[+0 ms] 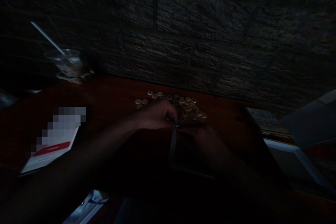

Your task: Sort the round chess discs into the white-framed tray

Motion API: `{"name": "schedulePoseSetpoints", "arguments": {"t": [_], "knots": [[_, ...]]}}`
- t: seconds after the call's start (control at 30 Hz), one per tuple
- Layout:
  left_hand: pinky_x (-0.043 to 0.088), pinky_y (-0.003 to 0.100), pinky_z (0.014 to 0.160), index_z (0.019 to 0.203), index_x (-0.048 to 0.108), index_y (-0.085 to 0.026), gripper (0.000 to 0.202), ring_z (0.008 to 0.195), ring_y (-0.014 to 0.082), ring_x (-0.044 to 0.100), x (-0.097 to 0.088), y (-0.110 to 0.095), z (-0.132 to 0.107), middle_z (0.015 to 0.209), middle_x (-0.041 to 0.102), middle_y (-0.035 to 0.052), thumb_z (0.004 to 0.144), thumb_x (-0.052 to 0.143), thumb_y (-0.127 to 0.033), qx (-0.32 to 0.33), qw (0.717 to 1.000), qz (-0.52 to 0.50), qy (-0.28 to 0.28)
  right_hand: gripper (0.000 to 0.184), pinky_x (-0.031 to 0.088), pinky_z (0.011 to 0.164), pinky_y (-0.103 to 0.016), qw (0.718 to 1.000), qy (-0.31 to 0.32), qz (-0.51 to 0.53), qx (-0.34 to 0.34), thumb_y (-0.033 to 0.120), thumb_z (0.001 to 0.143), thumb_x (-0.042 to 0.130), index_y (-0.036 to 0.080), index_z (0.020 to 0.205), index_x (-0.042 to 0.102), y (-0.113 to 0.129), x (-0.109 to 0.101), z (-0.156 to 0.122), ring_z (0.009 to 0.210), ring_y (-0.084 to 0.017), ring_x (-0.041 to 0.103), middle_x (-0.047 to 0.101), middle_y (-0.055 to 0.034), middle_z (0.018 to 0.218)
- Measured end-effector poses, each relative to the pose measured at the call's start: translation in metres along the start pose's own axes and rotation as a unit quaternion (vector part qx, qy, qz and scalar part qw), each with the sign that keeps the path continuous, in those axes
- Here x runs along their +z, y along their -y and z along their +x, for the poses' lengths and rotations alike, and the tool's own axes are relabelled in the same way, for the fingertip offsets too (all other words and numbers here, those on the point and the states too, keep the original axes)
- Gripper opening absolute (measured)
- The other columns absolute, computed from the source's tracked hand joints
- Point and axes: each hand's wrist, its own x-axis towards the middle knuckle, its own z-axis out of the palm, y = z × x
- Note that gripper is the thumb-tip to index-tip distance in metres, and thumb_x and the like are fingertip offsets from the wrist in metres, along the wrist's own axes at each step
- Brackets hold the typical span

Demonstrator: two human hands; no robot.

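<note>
In the dim light my left hand (154, 113) is bent, thumb and fingers closed at the upper corner of a dark thing with a pale edge (172, 147). This looks like a thin sheet, bag or shallow box, but its kind is too dark to make out. Close beside it, my right hand (199, 136) has its fingers drawn together at the same corner. Just beyond both hands lie several round wooden Chinese chess pieces (185, 113), spread loosely, some with dark marks. My hands hide part of the pile.
A clear plastic cup (69, 63) with a straw stands at the back left. A white and red card or phone (54, 147) lies left. At right are a patterned box (267, 120) and a white-rimmed tray or lid (291, 161). A brick wall (183, 42) bounds the table (112, 91).
</note>
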Motion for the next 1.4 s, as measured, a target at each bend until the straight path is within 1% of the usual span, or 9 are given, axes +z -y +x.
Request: {"name": "schedulePoseSetpoints", "arguments": {"t": [0.23,0.53,0.67,0.8,0.87,1.03,1.13,1.27,1.4], "knots": [[0.052,0.026,0.071,0.086,0.081,-0.017,0.014,0.077,0.0164,0.074,0.0,0.0,-0.001,0.084,0.081,0.0027,0.08,0.072,-0.008,-0.006,1.0,0.006,-0.007,0.018,0.057,0.081,-0.034,1.0,-0.027,-0.001,0.005,0.021,0.095,0.067,0.028,0.097,0.083,-0.003,0.007,0.003,0.091,-0.022,0.075,0.081,-0.0041,0.099],[0.051,0.025,0.065,0.085,0.08,-0.018,0.009,0.074,0.0173,0.073,-0.004,-0.005,-0.002,0.081,0.08,0.0028,0.083,0.071,-0.019,-0.025,0.999,0.029,-0.015,0.016,0.055,0.076,-0.029,0.999,-0.036,-0.014,-0.007,0.023,0.095,0.068,0.028,0.099,0.083,-0.002,0.006,0.001,0.088,-0.02,0.075,0.082,-0.004,0.098],[0.047,0.024,0.056,0.086,0.078,-0.018,0.023,0.062,0.0157,0.068,-0.011,-0.001,-0.001,0.072,0.076,0.0017,0.091,0.065,-0.036,-0.072,0.99,0.039,-0.114,0.015,0.052,0.07,-0.029,0.997,-0.076,-0.004,-0.01,0.032,0.095,0.069,0.026,0.096,0.083,-0.007,0.002,-0.003,0.081,-0.02,0.076,0.083,-0.0043,0.095],[0.053,0.029,0.073,0.092,0.079,-0.019,0.022,0.08,0.0187,0.074,-0.022,0.013,0.001,0.088,0.081,0.0042,0.092,0.063,-0.033,-0.064,0.95,0.129,-0.278,0.029,0.042,0.056,-0.026,0.978,-0.202,0.044,-0.001,0.035,0.095,0.066,0.02,0.074,0.079,-0.026,-0.003,-0.002,0.057,-0.014,0.067,0.076,-0.0028,0.069],[0.054,0.03,0.077,0.098,0.08,-0.02,0.021,0.086,0.0194,0.075,-0.026,0.02,0.001,0.095,0.082,0.0046,0.092,0.062,-0.029,-0.074,0.934,0.177,-0.302,0.035,0.038,0.052,-0.025,0.964,-0.256,0.071,0.019,0.033,0.096,0.063,0.018,0.067,0.075,-0.038,-0.006,0.001,0.051,-0.012,0.062,0.071,-0.0015,0.061],[0.055,0.029,0.077,0.098,0.081,-0.021,0.021,0.086,0.0196,0.076,-0.026,0.027,0.001,0.098,0.083,0.0045,0.091,0.063,-0.027,-0.085,0.943,0.217,-0.239,0.029,0.045,0.057,-0.025,0.939,-0.312,0.124,0.08,0.034,0.094,0.06,0.018,0.078,0.08,-0.06,-0.007,0.008,0.06,-0.016,0.069,0.078,-0.0032,0.072],[0.056,0.029,0.077,0.103,0.081,-0.022,0.021,0.086,0.0193,0.076,-0.018,0.028,0.004,0.1,0.083,0.0029,0.091,0.064,-0.028,-0.073,0.952,0.226,-0.195,0.026,0.047,0.06,-0.026,0.939,-0.307,0.133,0.078,0.03,0.092,0.06,0.018,0.081,0.08,-0.065,-0.002,0.01,0.065,-0.017,0.072,0.08,-0.0039,0.077],[0.056,0.033,0.086,0.11,0.079,-0.022,0.025,0.097,0.0209,0.076,-0.01,0.028,0.01,0.111,0.081,0.0044,0.094,0.061,-0.029,-0.045,0.949,0.252,-0.182,0.024,0.046,0.059,-0.025,0.945,-0.286,0.145,0.07,0.029,0.092,0.061,0.019,0.082,0.081,-0.065,0.003,0.012,0.064,-0.017,0.07,0.079,-0.0024,0.076],[0.055,0.037,0.092,0.106,0.081,-0.022,0.024,0.097,0.0226,0.075,-0.009,0.031,0.015,0.107,0.081,0.0052,0.094,0.061,-0.027,-0.037,0.948,0.27,-0.166,0.024,0.046,0.059,-0.026,0.942,-0.286,0.157,0.076,0.03,0.092,0.062,0.019,0.084,0.082,-0.064,0.004,0.013,0.063,-0.016,0.069,0.078,-0.002,0.075]]}}
